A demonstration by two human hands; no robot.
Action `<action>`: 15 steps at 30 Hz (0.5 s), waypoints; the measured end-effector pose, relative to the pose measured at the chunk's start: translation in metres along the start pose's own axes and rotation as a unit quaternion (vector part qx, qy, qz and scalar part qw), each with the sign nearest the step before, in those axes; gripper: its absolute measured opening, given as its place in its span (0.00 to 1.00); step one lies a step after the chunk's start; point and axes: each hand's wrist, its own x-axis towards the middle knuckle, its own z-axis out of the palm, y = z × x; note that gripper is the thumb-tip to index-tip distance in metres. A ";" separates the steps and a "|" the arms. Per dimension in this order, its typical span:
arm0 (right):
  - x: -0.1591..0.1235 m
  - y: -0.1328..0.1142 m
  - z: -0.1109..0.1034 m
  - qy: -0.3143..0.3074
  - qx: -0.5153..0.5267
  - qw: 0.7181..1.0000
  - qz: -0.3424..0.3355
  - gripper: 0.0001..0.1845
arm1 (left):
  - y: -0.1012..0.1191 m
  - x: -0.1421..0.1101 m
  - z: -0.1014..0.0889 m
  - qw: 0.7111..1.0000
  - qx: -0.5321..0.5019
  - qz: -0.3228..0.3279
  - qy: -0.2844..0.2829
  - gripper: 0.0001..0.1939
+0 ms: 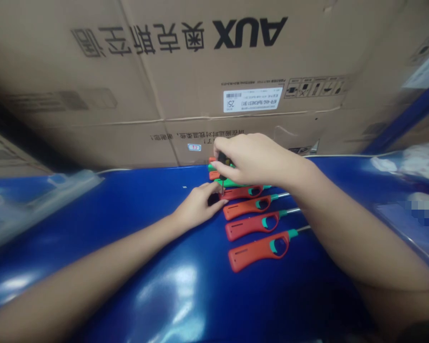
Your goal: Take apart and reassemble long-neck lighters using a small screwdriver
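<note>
The fingers of the right hand (252,155) were closed around the dark handle of a screwdriver (222,186), whose thin shaft pointed down at the butt end of a red lighter (239,193). The left hand (196,205) had its thumb and forefinger parted, one on the near side of that butt and one on the far side; whether they pinched it firmly, I could not tell.

The lighter lay to the right of the left fingers and beneath the tool, its long axis running left to right, butt on the left, nozzle end going off under the right forearm. The left hand was the nearer to it, right at the butt, while the right hand stood above and slightly far of it.

Three more lighters (248,209) lay roughly parallel on the near side, and green and orange handles (214,176) on the far side, partly covered by the right hand. All rested on a blue tabletop (153,190), with a large cardboard box (189,95) standing at its far edge.
</note>
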 end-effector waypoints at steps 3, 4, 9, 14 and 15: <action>0.000 0.001 0.000 -0.003 0.004 1.000 0.008 0.18 | 0.001 0.000 0.000 1.000 -0.005 0.000 0.002 0.06; 0.000 0.001 0.000 -0.003 0.001 1.000 0.010 0.18 | 0.001 0.000 0.000 1.000 -0.005 -0.001 0.002 0.06; -0.002 0.000 -0.003 -0.017 0.014 1.000 0.001 0.18 | 0.000 -0.001 0.002 1.000 -0.013 0.007 0.009 0.06; 0.000 0.000 -0.002 -0.013 0.005 1.000 0.001 0.17 | 0.000 -0.001 0.002 1.000 -0.013 0.003 0.011 0.05; 0.000 0.000 -0.002 -0.013 0.007 1.000 0.002 0.16 | 0.000 -0.001 0.002 1.000 -0.015 0.000 0.011 0.05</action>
